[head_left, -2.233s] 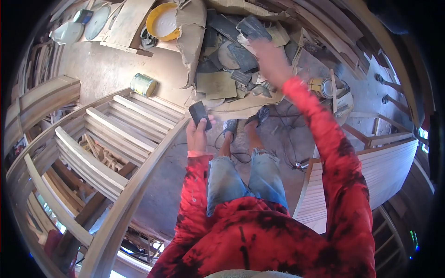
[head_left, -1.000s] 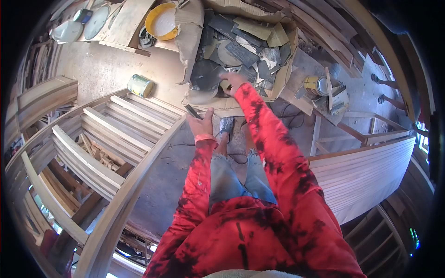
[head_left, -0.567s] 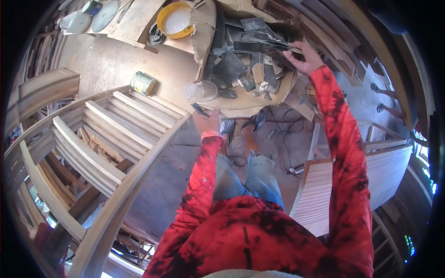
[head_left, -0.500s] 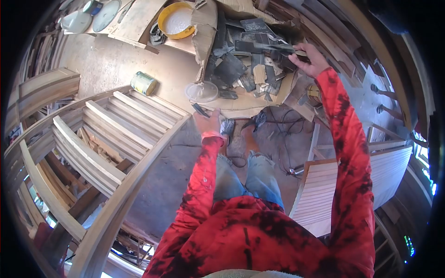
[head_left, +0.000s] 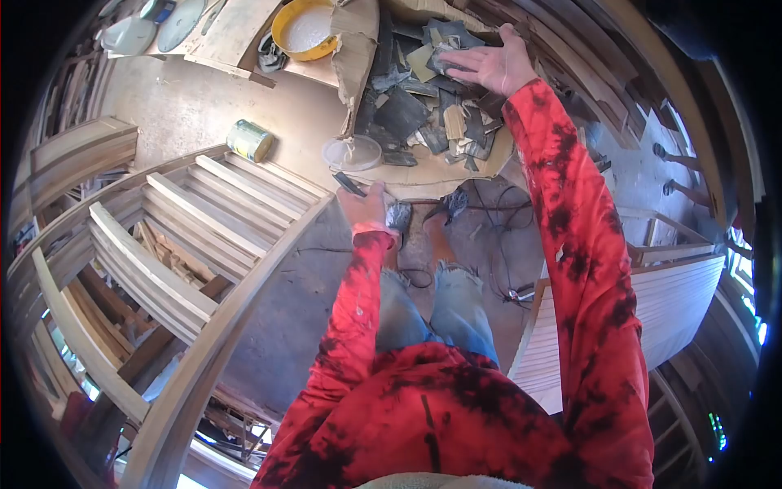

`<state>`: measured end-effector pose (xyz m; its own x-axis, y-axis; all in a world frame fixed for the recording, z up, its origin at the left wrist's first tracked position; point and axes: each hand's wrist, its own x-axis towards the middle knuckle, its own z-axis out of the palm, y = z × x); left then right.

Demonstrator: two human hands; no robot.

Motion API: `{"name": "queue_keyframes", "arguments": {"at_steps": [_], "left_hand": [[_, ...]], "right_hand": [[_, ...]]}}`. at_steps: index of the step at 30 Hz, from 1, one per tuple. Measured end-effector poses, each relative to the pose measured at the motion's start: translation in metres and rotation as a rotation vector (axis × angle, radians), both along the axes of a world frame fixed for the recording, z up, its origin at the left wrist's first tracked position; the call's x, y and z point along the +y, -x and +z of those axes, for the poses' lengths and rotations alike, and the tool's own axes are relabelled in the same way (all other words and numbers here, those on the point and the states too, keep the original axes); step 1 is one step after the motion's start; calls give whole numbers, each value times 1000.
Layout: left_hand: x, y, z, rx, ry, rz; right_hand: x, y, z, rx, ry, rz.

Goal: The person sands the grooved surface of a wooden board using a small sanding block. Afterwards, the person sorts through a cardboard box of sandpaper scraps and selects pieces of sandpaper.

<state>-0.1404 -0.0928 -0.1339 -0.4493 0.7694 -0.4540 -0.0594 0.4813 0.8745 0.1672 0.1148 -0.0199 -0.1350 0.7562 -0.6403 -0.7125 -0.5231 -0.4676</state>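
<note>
My right hand (head_left: 495, 67) is over the far part of a pile of dark scraps (head_left: 401, 116), which look like worn sandpaper pieces. Its fingers are stretched out, thumb apart, with the fingertips at or just above the scraps; contact is hard to tell. A yellowish-tan piece (head_left: 420, 62) lies by those fingertips. Closer to my body, my left hand (head_left: 366, 207) is closed around a small dark flat strip (head_left: 349, 184) that sticks out past the fingers. Just beyond it is a clear round plastic lid (head_left: 352, 152) at the cardboard's edge (head_left: 423, 178).
A slatted wooden frame (head_left: 236, 281) stands at my left, with a tin can (head_left: 249, 140) by its far corner. A yellow basin (head_left: 305, 31) of whitish contents sits beyond. A slatted panel (head_left: 676, 301) leans at right. Cables (head_left: 497, 244) cross the floor. Another person's feet (head_left: 669, 187) show far right.
My right hand has moved up and left across the pile, and its fingers have spread. The dark strip it held is no longer in its grasp. My left hand has barely moved.
</note>
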Motion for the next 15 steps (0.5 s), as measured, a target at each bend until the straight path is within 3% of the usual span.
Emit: {"name": "queue_keyframes", "arguments": {"at_steps": [2, 3, 5, 7, 9, 11, 15], "left_hand": [[1, -1, 8, -30, 10, 14], [1, 0, 10, -59, 22, 26], [-5, 7, -15, -5, 17, 4], [-5, 10, -23, 51, 12, -19], [-8, 10, -19, 148, -36, -87], [-6, 12, -22, 170, -33, -98], [-4, 9, -6, 90, -15, -86]], "right_hand": [[2, 4, 8, -308, 36, -37], [-4, 4, -1, -308, 33, -32], [-27, 3, -34, -829, -99, -120], [-75, 25, -55, -985, -322, 130], [-101, 77, -58, -1470, -313, 356], [-102, 109, -103, -1653, -335, 81], [-88, 128, -97, -1804, -284, 74]]}}
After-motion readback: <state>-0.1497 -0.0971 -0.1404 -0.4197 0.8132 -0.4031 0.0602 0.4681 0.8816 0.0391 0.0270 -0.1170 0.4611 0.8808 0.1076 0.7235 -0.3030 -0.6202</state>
